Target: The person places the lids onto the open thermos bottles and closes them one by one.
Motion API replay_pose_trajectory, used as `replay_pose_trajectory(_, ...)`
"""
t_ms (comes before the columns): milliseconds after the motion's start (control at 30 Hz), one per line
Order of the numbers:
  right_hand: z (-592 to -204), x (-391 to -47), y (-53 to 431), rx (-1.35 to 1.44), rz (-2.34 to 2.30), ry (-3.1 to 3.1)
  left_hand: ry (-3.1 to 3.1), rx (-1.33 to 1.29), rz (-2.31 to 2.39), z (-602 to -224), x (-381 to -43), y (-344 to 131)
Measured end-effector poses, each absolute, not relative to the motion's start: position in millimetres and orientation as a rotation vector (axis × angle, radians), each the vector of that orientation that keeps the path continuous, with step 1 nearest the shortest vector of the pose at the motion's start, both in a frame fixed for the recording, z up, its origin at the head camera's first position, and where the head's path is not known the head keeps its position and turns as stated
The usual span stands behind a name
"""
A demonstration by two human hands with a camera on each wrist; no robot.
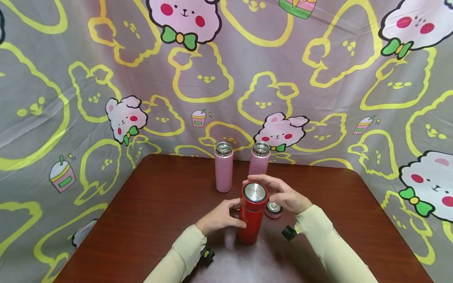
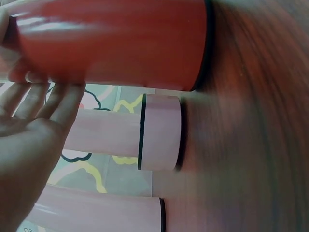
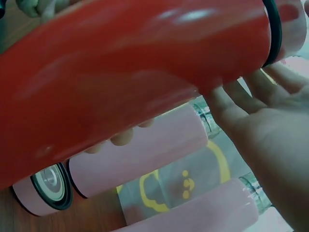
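Observation:
A red thermos [image 1: 250,226] stands upright near the table's middle, its lid [image 1: 255,199] on top with a silver disc. My left hand [image 1: 221,216] grips the body from the left, thumb in front and fingers round the far side. My right hand [image 1: 283,194] holds the lid from the right, its fingers reaching behind it. In the right wrist view, that hand's fingers [image 3: 231,106] partly vanish behind the thermos. Next to the thermos, a pink lid [image 1: 274,215] lies with its inside up.
Behind the red thermos stand two pink thermoses, one to the left [image 1: 224,173] and one to the right [image 1: 260,162], both without lids. The brown table [image 1: 148,220] ends at a patterned cloth [image 1: 205,129] hanging round the back and sides.

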State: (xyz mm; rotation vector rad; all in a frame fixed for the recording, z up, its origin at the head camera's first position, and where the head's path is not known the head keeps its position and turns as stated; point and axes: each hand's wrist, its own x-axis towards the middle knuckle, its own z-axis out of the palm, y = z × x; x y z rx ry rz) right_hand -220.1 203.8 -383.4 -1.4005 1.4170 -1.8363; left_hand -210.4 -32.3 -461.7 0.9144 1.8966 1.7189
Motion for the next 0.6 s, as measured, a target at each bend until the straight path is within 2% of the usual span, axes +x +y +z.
replay_pose_trajectory(300, -386.9, -237.2, 197.0, -1.465, -1.733, 1.228, 1.918, 0.999, 1.662, -461.4, -212.0, -34.5)
replay_pose_trajectory(500, -386.2, -236.2, 197.0, -1.480, -1.721, 1.276, 1.917, 0.979, 1.678, -463.0, -212.7, -36.0)
replay_pose_trajectory(600, -385.0, -233.3, 197.6, -1.462, -1.732, 1.333, 1.905, 0.945, 1.710, -452.4, -205.5, -36.3)
